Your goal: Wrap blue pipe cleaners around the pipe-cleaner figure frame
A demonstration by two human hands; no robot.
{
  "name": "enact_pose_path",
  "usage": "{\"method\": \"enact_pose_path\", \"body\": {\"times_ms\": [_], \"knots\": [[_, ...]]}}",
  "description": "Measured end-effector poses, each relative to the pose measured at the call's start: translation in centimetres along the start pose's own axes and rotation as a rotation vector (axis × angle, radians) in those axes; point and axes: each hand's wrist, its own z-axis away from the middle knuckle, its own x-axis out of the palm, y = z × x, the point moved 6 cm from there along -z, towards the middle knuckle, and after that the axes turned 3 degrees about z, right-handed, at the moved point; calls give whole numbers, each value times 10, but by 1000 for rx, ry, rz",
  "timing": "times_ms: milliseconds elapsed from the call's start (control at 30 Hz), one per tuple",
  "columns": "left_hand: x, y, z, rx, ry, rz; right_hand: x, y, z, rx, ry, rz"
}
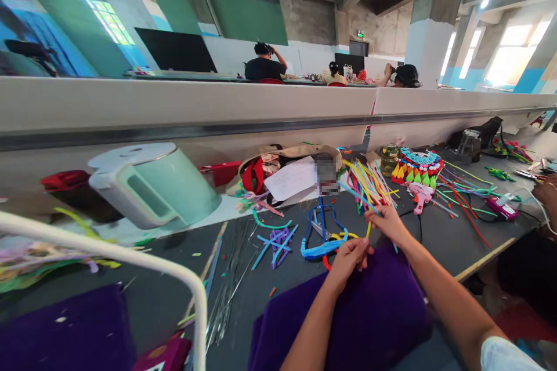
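Note:
Over a folded purple cloth (378, 307), my left hand (351, 256) is closed near the lower end of a yellow pipe cleaner (369, 229). My right hand (385, 225) pinches the same yellow strip higher up, and a light blue strip (357, 194) passes by its fingers. Just left of my hands, a blue shape of bent pipe cleaners (322, 248) lies on the dark table, with scissors partly visible inside its outline. Short purple and blue pieces (282, 246) lie crossed farther left.
A pale green kettle (174, 185) stands at the left behind a white curved bar (130, 252). Bundled coloured strips (369, 182), a glass jar (389, 159) and a pink glue gun (420, 197) lie beyond my hands. Another person's hand (546, 194) shows at the right edge.

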Motion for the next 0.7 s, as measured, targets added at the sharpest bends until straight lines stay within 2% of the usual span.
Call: {"method": "enact_pose_path", "body": {"times_ms": [200, 300, 333, 433, 533, 700], "knots": [[-6, 2, -1, -8, 50, -11, -53, 2, -112, -10, 23, 543], [-9, 1, 1, -23, 80, 0, -70, 14, -155, 141, -67, 874], [-10, 1, 1, -30, 87, 3, -76, 19, -164, 181, -73, 918], [-9, 2, 2, -44, 88, 17, -95, 39, -178, 279, -47, 1004], [-6, 6, 2, -38, 75, 29, -105, 62, -177, 343, -35, 1075], [-5, 9, 2, -39, 58, 28, -86, 88, -176, 340, -105, 1147]]}}
